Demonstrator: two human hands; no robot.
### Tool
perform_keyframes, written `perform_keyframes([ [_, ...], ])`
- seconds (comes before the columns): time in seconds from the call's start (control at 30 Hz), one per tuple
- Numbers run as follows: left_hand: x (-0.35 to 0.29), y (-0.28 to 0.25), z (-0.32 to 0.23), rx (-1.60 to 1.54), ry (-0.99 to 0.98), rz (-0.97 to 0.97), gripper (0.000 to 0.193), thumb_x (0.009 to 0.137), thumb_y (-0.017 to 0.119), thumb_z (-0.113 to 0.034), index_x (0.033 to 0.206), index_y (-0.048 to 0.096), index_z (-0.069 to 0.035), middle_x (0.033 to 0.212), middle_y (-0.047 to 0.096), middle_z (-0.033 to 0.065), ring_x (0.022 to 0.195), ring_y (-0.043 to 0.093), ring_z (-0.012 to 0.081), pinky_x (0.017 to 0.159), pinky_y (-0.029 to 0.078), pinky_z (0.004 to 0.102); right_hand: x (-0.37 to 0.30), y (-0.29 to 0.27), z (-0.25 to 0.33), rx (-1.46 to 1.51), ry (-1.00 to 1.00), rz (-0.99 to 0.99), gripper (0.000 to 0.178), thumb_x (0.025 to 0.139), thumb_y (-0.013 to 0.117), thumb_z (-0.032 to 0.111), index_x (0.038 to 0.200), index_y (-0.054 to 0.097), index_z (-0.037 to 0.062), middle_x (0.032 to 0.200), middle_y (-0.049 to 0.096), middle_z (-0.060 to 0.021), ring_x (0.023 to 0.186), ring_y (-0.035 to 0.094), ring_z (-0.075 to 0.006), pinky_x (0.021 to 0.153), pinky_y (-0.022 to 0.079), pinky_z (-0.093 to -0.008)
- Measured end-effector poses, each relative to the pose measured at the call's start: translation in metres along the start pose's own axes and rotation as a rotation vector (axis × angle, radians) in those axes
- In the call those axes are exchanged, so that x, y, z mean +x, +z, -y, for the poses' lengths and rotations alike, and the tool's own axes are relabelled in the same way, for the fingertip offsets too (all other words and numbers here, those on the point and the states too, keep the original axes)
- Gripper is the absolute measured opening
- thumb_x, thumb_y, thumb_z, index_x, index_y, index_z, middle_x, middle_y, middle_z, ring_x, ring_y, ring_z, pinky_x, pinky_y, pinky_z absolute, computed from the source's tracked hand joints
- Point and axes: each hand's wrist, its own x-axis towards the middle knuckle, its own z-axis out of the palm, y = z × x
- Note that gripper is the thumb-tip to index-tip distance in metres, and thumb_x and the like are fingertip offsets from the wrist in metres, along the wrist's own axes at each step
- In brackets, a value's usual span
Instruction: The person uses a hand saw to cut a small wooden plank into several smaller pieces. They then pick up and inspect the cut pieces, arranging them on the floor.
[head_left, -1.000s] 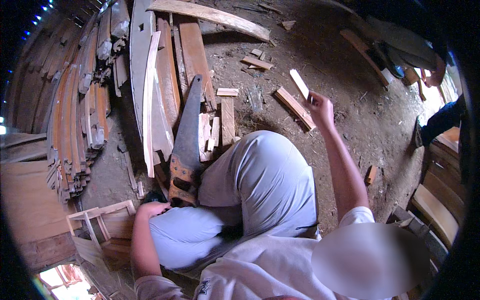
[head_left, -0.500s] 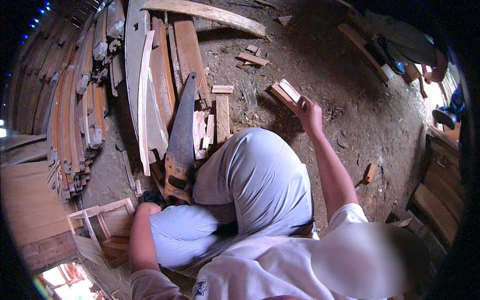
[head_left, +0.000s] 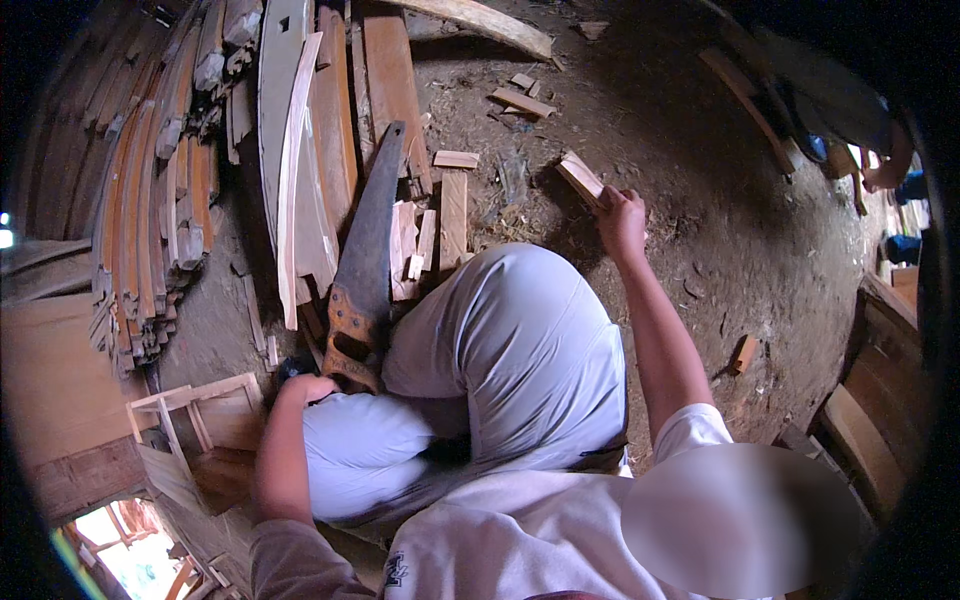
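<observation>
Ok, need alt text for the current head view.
A person's right hand grips a short piece of pale wood beyond their bent knee. The left hand is near the handle of a large handsaw; boards and wood scraps lie around on a dirt floor.

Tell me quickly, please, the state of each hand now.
Left hand: near the saw, grip cannot be told.
Right hand: closed, holding light wood.
</observation>
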Motion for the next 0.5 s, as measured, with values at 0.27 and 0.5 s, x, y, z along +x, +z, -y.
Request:
perform_keyframes([
  [0.27, 0.015, 0.012, 0.005, 0.000, 0.016, -0.174, 0.081, 0.067, 0.079, -0.046, 0.128, 0.064, 0.005, 0.132, 0.064, 0.0245, 0.116, 0.066, 0.0314, 0.097, 0.053, 0.0397, 0.024, -0.014, -0.013, 0.108, 0.056, 0.219, 0.043, 0.079, 0.082, 0.022, 0.118, 0.074, 0.0081, 0.097, 0.074, -0.0197, 0.087, 0.073, -0.0261, 0.078, 0.054, -0.0390],
  [0.5, -0.007, -0.003, -0.004, -0.036, 0.039, -0.148, 0.074, 0.070, 0.080, -0.046, 0.123, 0.067, 0.004, 0.120, 0.070, 0.0238, 0.104, 0.070, 0.0342, 0.088, 0.055, 0.0423, 0.025, -0.012, -0.026, 0.117, 0.161, 0.225, 0.048, 0.078, 0.084, 0.026, 0.123, 0.073, 0.0119, 0.096, 0.076, -0.0156, 0.083, 0.073, -0.0227, 0.078, 0.055, -0.0365],
])
